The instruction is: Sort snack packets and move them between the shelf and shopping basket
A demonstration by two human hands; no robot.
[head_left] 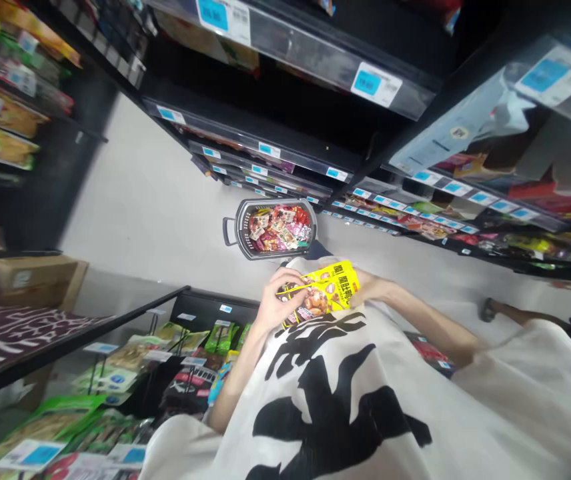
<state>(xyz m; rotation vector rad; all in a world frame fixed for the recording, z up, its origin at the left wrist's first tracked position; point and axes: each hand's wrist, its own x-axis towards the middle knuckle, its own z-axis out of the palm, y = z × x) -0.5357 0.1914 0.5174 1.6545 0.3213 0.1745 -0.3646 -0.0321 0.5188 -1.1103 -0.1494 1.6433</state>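
Both my hands hold a yellow and black snack packet in front of my shirt. My left hand grips its left end, thumb across the front and fingers round the top edge. At the packet's right end is my right hand, with its fingers mostly hidden behind the packet. Printed on the front are dark characters and a picture of food. Beyond my hands, a dark grey shopping basket stands on the floor, filled with several colourful snack packets.
Black shelves with blue and white price tags run along the far side and the right. A low display rack of hanging snack bags stands at lower left. More packets hang at upper left. Another person's leg shows at right. Grey floor surrounds the basket.
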